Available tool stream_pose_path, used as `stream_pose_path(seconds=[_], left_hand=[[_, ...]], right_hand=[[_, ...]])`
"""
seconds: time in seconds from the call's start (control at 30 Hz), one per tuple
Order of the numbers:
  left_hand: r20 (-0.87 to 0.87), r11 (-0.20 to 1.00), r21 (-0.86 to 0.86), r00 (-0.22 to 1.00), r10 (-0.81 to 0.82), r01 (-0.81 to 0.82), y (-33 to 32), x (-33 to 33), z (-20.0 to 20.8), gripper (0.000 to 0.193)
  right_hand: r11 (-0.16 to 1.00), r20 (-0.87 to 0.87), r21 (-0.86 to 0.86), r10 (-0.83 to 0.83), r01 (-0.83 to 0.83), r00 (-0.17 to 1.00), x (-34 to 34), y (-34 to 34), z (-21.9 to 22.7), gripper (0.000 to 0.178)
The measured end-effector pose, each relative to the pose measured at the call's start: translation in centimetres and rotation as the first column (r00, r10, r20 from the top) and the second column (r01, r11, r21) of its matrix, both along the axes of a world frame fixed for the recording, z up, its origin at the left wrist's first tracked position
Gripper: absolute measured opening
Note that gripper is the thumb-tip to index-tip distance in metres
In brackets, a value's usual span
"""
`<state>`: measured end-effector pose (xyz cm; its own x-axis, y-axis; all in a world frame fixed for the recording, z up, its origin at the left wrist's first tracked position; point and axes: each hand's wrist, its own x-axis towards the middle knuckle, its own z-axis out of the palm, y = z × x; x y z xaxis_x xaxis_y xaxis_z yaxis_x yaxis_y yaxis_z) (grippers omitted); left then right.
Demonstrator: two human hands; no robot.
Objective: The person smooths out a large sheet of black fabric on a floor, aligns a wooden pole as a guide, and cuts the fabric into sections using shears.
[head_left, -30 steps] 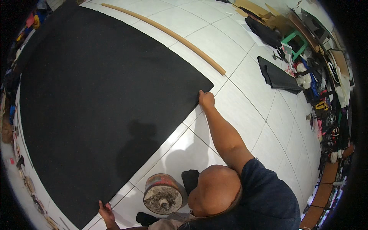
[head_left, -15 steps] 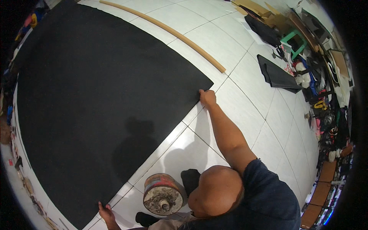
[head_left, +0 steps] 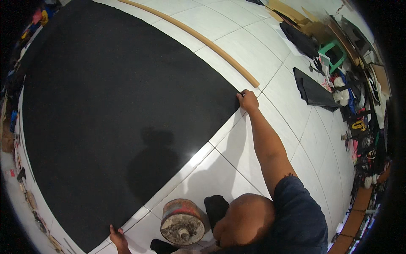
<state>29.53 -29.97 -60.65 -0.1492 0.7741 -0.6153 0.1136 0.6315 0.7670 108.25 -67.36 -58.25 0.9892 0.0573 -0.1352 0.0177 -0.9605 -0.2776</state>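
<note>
A large black sheet (head_left: 110, 97), likely fabric, lies spread flat over the white tiled floor. My right arm is stretched out, and its hand (head_left: 248, 101) pinches the sheet's right corner. At the lower left, my left hand (head_left: 119, 240) grips the sheet's near edge close to its bottom corner; the lower frame edge cuts off that arm. My bent knee (head_left: 247, 220) stands between the two arms. Beside it is a worn, drum-shaped object (head_left: 182, 222) with a grimy round face and a knob in its middle.
A long brown cardboard tube (head_left: 198, 38) lies beyond the sheet's far edge. To the right are a folded black piece (head_left: 315, 91), a green plastic stool (head_left: 334, 55) and a heap of mixed goods along the wall. Small items line the left side.
My right hand has moved from the edge just below the sheet's right corner up onto the corner itself. My left hand stays at the near edge. The view has shifted slightly.
</note>
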Motion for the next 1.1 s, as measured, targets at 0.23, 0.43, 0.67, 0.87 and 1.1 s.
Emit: stream_pose_path(seconds=[0.23,0.43,0.67,0.87,1.1], left_hand=[[0.037,1.0,0.008,0.999,-0.024,0.023,-0.2,0.9,-0.3,0.025],[0.035,0.993,0.042,0.994,-0.107,0.106,-0.1,-0.1,-0.1,0.026],[0.059,0.998,-0.03,0.997,-0.048,0.049,-0.2,0.3,-1.0,0.026],[0.122,0.994,0.008,0.987,-0.105,0.105,1.0,-2.4,-1.8,0.025],[0.1,1.0,0.029,0.995,0.002,-0.005,0.6,-1.4,-1.8,0.025]], right_hand=[[0.992,-0.034,0.122,0.031,-0.027,0.999,3.2,-2.8,-2.3,0.041],[0.995,-0.113,0.07,0.081,-0.073,0.99,4.6,-1.6,-1.5,0.046],[0.932,0.048,0.341,0.114,-0.123,0.992,1.9,-3.8,-1.7,0.035],[0.919,0.138,0.322,0.192,-0.227,0.972,1.3,-2.6,-1.6,0.035],[0.925,0.125,0.311,0.189,-0.22,0.974,0.8,-3.1,-1.5,0.033]])
